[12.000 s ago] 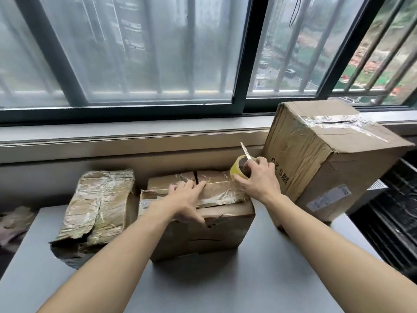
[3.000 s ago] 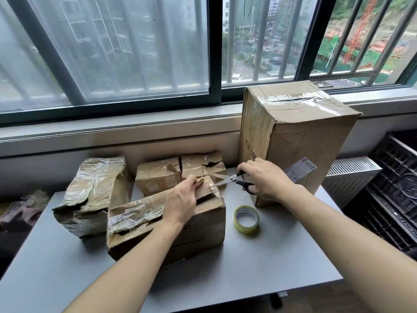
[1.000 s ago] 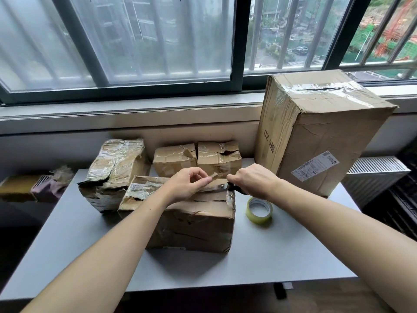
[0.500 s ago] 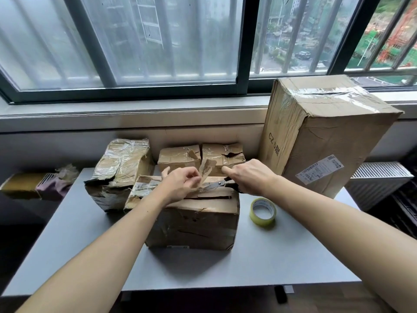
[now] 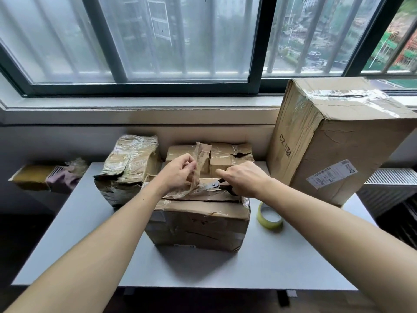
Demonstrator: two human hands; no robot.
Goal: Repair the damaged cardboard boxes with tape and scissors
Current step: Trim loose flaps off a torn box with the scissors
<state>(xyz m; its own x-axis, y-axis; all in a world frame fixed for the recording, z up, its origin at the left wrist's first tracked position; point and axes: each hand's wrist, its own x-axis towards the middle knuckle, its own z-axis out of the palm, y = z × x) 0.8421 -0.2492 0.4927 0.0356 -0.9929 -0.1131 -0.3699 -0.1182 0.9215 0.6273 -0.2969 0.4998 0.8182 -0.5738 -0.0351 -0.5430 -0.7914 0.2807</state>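
A battered brown cardboard box (image 5: 198, 224) sits in the middle of the grey table (image 5: 259, 267). My left hand (image 5: 179, 173) pinches a torn strip of cardboard and old tape (image 5: 202, 158) and holds it upright above the box top. My right hand (image 5: 243, 179) grips the scissors (image 5: 213, 185), whose blades lie at the base of that strip; their handles are hidden under my fingers. A roll of yellowish tape (image 5: 269, 215) lies flat on the table just right of the box.
A crushed, tape-wrapped box (image 5: 129, 168) lies at the left. Two small boxes (image 5: 228, 158) stand behind the middle one against the wall. A tall box (image 5: 338, 136) stands at the right. A radiator (image 5: 388, 181) is beyond the table's right edge.
My left hand has lifted the torn strip higher above the box top. My right hand has kept the scissors at the strip's base. The tape roll has not moved.
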